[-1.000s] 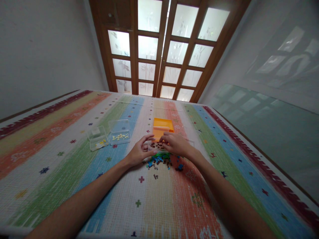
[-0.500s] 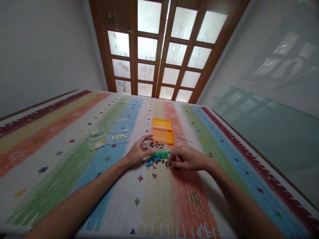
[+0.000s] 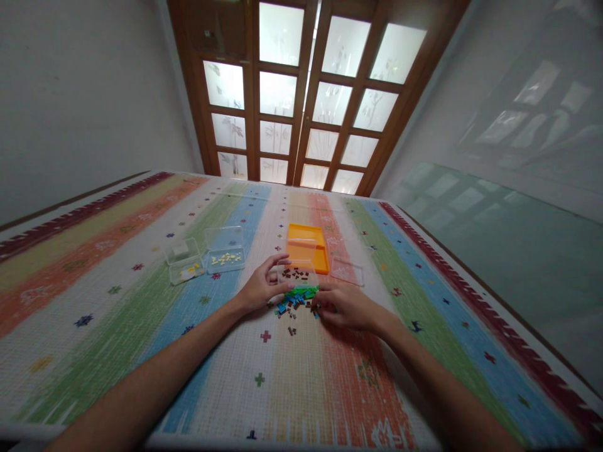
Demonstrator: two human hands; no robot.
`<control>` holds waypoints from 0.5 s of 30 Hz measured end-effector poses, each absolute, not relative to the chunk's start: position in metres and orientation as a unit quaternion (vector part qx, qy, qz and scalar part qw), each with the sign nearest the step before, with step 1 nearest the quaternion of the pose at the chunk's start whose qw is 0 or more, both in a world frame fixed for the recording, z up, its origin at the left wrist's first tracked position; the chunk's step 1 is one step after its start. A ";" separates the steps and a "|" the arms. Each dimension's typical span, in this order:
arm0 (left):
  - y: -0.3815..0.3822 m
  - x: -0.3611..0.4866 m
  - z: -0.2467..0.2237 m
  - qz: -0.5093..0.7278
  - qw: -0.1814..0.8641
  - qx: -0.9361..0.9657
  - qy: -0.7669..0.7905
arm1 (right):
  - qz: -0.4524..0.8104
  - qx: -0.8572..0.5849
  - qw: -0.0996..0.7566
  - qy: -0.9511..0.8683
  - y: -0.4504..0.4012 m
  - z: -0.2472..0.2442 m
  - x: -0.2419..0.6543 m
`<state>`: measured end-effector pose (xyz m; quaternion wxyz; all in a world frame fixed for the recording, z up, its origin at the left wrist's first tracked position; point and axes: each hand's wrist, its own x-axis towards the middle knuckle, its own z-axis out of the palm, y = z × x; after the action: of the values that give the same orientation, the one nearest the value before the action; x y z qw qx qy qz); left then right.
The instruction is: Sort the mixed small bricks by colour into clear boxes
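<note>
My left hand (image 3: pixel 259 287) grips the left side of a small clear plastic box (image 3: pixel 308 267), thumb in front and fingers behind. Small brown bricks (image 3: pixel 296 275) lie in the box. Just in front of it spreads a pile of tiny toy bricks (image 3: pixel 301 295), green, blue and brown. My right hand (image 3: pixel 346 305) is at the pile's right edge, fingers curled together and pointing left. Whatever its fingertips hold, if anything, is hidden. A few loose grey-brown bricks (image 3: pixel 292 331) lie nearer to me on the cloth.
Behind the box sits an orange tray (image 3: pixel 321 260). A clear lid (image 3: pixel 347 271) lies to the right. At left stand two open clear boxes, one with cream pieces (image 3: pixel 226 258), one with yellow pieces (image 3: pixel 192 272). A striped tablecloth (image 3: pixel 235 402) covers the table.
My right hand has moved a little left, closer to the brick pile, uncovering more of the clear lid. My left hand keeps its grip on the box.
</note>
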<state>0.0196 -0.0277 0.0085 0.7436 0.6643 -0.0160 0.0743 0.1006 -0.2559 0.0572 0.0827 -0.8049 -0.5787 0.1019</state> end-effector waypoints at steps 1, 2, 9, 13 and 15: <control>-0.027 0.020 0.008 0.074 0.744 0.664 -0.018 | 0.099 -0.802 0.088 -0.583 -0.256 0.057 0.101; -0.027 0.021 0.007 0.074 0.744 0.663 -0.019 | 0.097 -0.798 0.095 -0.588 -0.256 0.057 0.101; -0.025 0.021 0.003 0.078 0.736 0.672 -0.023 | 0.125 -0.799 0.104 -0.580 -0.258 0.062 0.103; -0.025 0.020 0.004 0.075 0.736 0.673 -0.024 | 0.120 -0.813 0.105 -0.560 -0.259 0.066 0.099; -0.025 0.020 0.004 0.076 0.736 0.673 -0.023 | 0.114 -0.817 0.105 -0.556 -0.259 0.065 0.098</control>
<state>0.0204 -0.0253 0.0044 0.7356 0.6727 -0.0228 0.0765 0.0980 -0.2593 0.0648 0.1053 -0.8168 -0.5556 0.1141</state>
